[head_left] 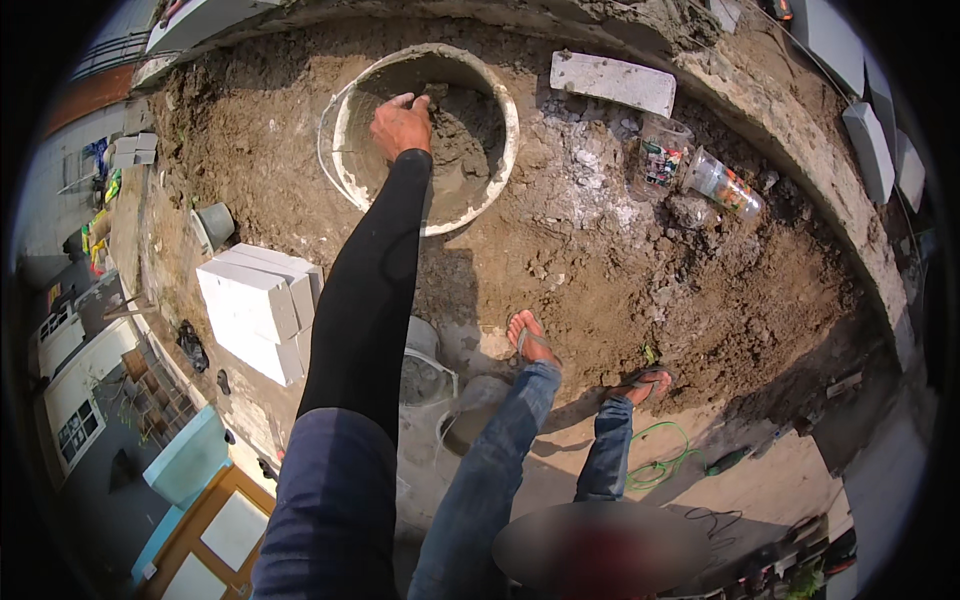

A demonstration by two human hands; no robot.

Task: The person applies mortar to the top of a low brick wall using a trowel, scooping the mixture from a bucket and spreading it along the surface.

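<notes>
My left hand (402, 127) reaches over the left part of a large pale bucket (509, 140), its arm in a black sleeve. Wet grey mortar (465, 135) lies inside the bucket, heaped toward the right. The fingers are bent and drawn together close to the mortar. A small grey lump or tool end shows just past the fingertips, and I cannot make out what they hold. The bucket's wire handle (322, 150) hangs down on its left side. My right hand is out of view.
White blocks (250, 300) are stacked left of my arm. Smaller buckets (422, 338) stand below the large one. A loose block (612, 83) and plastic cups (722, 185) lie on the soil at the upper right, near a curved concrete edge (840, 190). A green cord (665, 460) coils near my sandalled feet (533, 338).
</notes>
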